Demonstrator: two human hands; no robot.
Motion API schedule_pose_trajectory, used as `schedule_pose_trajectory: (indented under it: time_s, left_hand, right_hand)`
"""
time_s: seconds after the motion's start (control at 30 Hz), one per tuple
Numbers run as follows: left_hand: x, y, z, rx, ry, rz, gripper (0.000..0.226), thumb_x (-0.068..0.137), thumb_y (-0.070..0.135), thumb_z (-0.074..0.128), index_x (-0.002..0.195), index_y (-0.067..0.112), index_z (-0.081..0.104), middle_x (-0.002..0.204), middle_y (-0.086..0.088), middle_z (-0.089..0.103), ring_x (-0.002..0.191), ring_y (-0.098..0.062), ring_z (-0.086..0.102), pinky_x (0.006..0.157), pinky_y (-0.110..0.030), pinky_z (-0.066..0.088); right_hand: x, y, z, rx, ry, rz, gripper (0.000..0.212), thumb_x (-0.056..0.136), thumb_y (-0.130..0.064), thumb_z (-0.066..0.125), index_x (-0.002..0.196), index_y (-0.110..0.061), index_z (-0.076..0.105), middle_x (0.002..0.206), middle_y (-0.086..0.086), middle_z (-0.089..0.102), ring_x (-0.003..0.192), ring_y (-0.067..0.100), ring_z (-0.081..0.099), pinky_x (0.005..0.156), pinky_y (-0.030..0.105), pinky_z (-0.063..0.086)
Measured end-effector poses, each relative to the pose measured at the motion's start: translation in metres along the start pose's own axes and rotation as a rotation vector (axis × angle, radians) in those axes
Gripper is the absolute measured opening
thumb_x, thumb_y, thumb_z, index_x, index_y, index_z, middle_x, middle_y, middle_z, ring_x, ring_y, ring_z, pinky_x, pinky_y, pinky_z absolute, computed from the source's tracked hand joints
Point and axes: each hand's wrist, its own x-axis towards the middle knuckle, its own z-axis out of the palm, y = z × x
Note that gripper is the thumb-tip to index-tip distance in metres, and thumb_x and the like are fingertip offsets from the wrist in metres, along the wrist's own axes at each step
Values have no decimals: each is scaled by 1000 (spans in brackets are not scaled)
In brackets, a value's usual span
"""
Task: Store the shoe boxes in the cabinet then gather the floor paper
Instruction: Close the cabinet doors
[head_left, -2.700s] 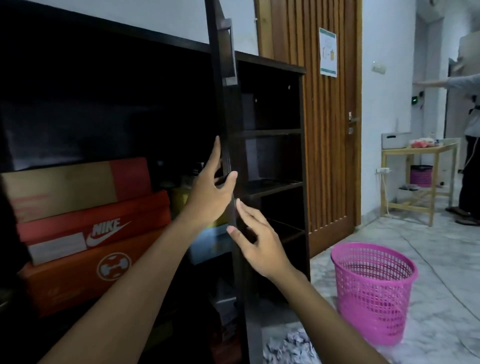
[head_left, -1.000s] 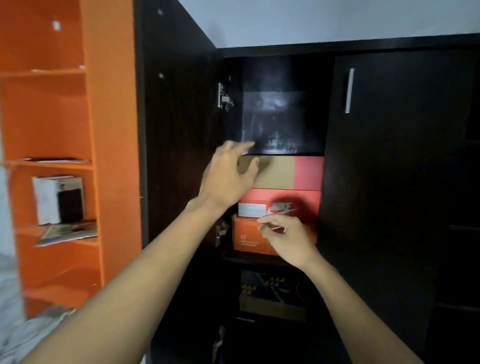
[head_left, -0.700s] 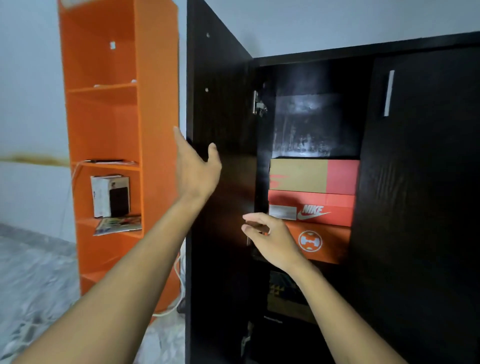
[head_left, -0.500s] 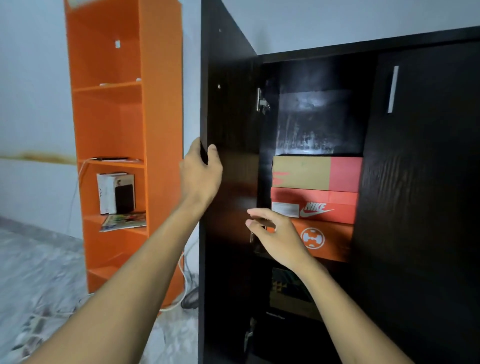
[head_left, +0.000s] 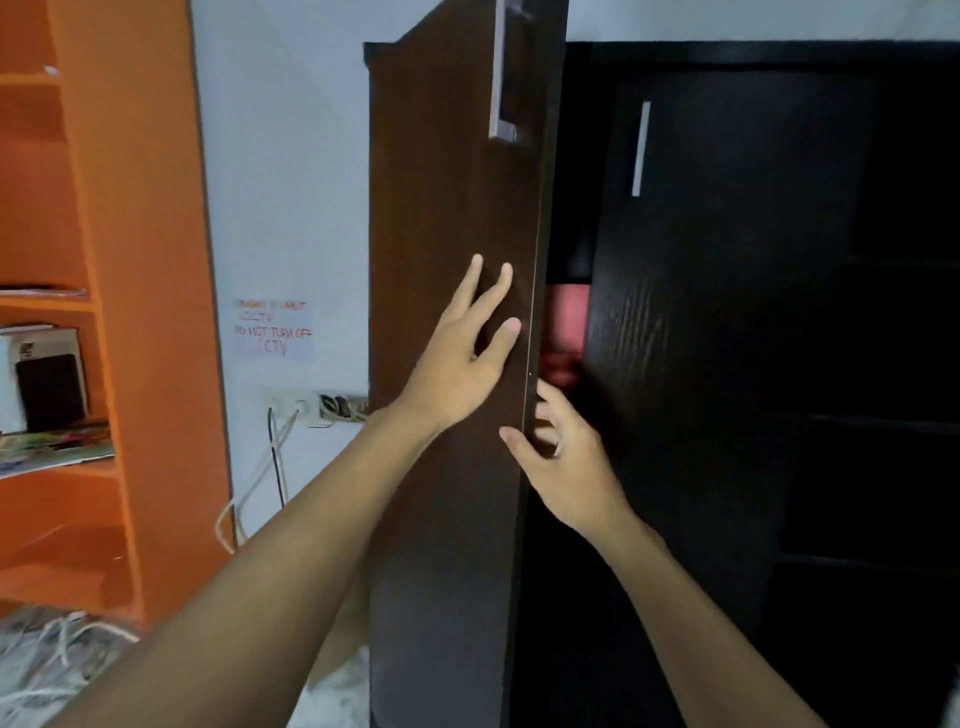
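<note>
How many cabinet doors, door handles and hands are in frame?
Cabinet doors: 2, the left door partly open and the right door shut
Door handles: 2, one on the left door, one on the right door
Hands: 2, left hand flat on the left door, right hand at that door's edge
Total: 6

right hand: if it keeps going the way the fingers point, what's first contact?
Probably the red shoe boxes in the gap; the right hand sits at the edge of the dark brown cabinet door. Depth is unclear.
</note>
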Motion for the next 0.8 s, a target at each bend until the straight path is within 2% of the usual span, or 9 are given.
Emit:
schedule_pose_trajectory:
  time_s: [0.1, 0.17, 0.23, 0.3, 0.37, 0.43, 0.57, 0.67, 0.8]
  left_hand:
    - [15, -15, 29, 49, -26, 20, 57, 103, 36, 44, 154, 37, 19, 164, 13, -10, 151, -8, -9, 123, -45, 7]
    - [25, -23, 45, 81, -50, 34, 59, 103, 36, 41, 154, 37, 12, 163, 11, -18, 148, -9, -19, 121, -50, -3]
    - [35, -32, 58, 122, -75, 68, 60, 104, 34, 40, 154, 37, 8, 161, 10, -24, 145, -9, -25, 118, -49, -10]
    - [45, -46, 64, 185, -102, 105, 61, 104, 31, 40, 155, 36, 6, 159, 9, -27, 145, -11, -26, 118, -48, -11]
    - [52, -60, 68, 268, -117, 160, 62, 104, 29, 41, 155, 34, 7, 158, 9, -28, 146, -13, -23, 120, -49, -7]
    - [57, -74, 71, 364, -108, 216, 63, 103, 31, 41, 155, 33, 6, 159, 7, -27, 148, -16, -20, 120, -47, -5]
    - [68, -94, 81, 497, -90, 255, 65, 103, 35, 40, 155, 32, 2, 161, 0, -26, 148, -18, -19, 118, -43, -5]
    - [80, -106, 93, 579, -139, 200, 65, 103, 34, 38, 155, 30, -1, 158, -2, -31, 146, -18, -24, 119, -46, -5]
    - [86, -131, 104, 691, -263, 77, 69, 103, 28, 38, 156, 29, -5, 157, -2, -35, 146, -20, -27, 120, -53, -3]
  right_hand:
    - [9, 16, -18, -131, 34, 7, 76, 93, -22, 66, 150, -46, 22, 120, -11, 63, 103, 1, 65, 91, 32, 56]
    - [16, 28, -24, -221, 46, -7, 83, 95, -26, 61, 144, -63, 6, 136, -7, 55, 113, 6, 61, 97, 36, 54]
    - [22, 39, -29, -348, 64, -35, 81, 97, -30, 57, 137, -70, -1, 145, -6, 48, 115, 8, 59, 100, 36, 51]
    - [30, 53, -31, -527, 128, -100, 71, 97, -33, 56, 146, -57, 10, 139, -6, 52, 107, 4, 57, 96, 31, 52]
    - [40, 68, -32, -719, 222, -181, 64, 97, -35, 56, 151, -40, 23, 135, -3, 54, 111, 6, 56, 94, 35, 52]
    - [50, 82, -33, -855, 309, -231, 61, 95, -38, 57, 150, -35, 30, 143, 1, 48, 125, 13, 50, 99, 39, 50]
    - [69, 99, -32, -1006, 392, -238, 61, 94, -40, 58, 150, -35, 33, 156, 10, 29, 146, 26, 27, 110, 44, 35]
    - [83, 111, -36, -1099, 314, -117, 67, 94, -37, 60, 153, -35, 26, 162, 14, 10, 151, 33, 5, 115, 57, 29]
    - [105, 127, -41, -1090, 45, 117, 77, 96, -47, 54, 155, -37, 5, 160, 11, -26, 146, 38, -24, 116, 65, 15]
